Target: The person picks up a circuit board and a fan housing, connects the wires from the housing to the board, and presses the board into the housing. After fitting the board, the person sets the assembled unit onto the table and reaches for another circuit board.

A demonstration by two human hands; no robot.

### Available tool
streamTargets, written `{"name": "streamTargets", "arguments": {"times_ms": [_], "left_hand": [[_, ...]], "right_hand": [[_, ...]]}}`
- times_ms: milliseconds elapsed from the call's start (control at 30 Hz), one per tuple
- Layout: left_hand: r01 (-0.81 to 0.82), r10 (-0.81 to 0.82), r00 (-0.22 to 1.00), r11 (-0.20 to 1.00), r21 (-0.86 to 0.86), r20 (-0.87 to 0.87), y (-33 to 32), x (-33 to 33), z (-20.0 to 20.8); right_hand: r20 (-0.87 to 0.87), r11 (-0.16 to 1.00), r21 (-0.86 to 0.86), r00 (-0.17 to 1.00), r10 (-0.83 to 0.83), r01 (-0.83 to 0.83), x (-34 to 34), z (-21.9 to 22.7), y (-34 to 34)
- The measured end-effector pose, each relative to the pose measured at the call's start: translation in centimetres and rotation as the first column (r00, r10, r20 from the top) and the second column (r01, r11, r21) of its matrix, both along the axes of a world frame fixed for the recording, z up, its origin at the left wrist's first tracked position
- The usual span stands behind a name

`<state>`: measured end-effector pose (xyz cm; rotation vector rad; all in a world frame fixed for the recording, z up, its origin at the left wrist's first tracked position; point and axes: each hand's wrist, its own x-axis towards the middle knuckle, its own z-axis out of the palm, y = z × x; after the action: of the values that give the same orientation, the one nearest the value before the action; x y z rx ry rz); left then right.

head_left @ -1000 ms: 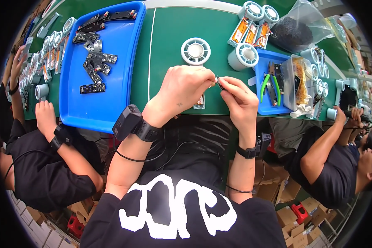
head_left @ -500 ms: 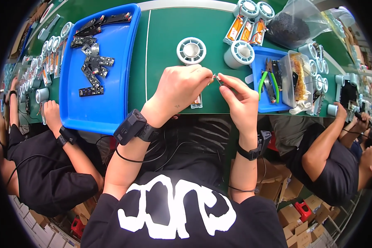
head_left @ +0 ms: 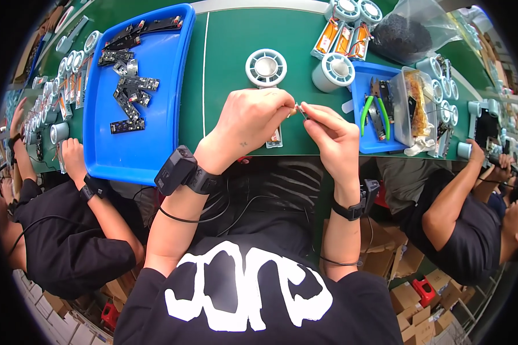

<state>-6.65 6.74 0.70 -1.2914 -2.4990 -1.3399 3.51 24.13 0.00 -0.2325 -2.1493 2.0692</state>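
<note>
My left hand (head_left: 247,117) and my right hand (head_left: 334,135) meet fingertip to fingertip above the table's near edge. Both are closed in a pinch on tiny parts; a pale bit shows between them, too small to name. Under my left hand lies a light-blue handheld fan (head_left: 267,68), its round head beyond the knuckles. The lower end of its handle (head_left: 275,139) peeks out below the hand; the middle is hidden. A second light-blue fan (head_left: 334,72) stands to the right, beyond my right hand.
At left, a large blue tray (head_left: 133,162) holds several black circuit boards (head_left: 133,84). A smaller blue tray (head_left: 365,80) at right holds green-handled pliers (head_left: 385,119) and a clear box (head_left: 402,123). Behind are open fan handles (head_left: 342,39) and a plastic bag (head_left: 406,35). Co-workers sit either side.
My hands stay pinched together in nearly the same place, with only a slight shift of the fingers. At far left, another person's hand has risen a little.
</note>
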Motion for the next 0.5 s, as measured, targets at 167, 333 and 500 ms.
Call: {"name": "streamTargets", "arguments": {"times_ms": [167,333,500], "left_hand": [[-0.026,0.027,0.999,1.000,0.013,-0.026,0.0,0.3,-0.1],[-0.043,0.044,0.999,0.996,0.077,-0.013,-0.2,0.3,-0.2],[0.018,-0.019,1.000,0.998,0.065,0.013,-0.6,0.0,0.0]], "right_hand": [[0.028,0.995,-0.088,0.999,-0.038,0.040,0.2,0.0,-0.4],[0.096,0.985,-0.151,0.993,-0.070,0.084,0.4,0.2,-0.9],[0.093,0.976,-0.199,0.993,-0.075,0.092,0.4,0.3,-1.2]]}}
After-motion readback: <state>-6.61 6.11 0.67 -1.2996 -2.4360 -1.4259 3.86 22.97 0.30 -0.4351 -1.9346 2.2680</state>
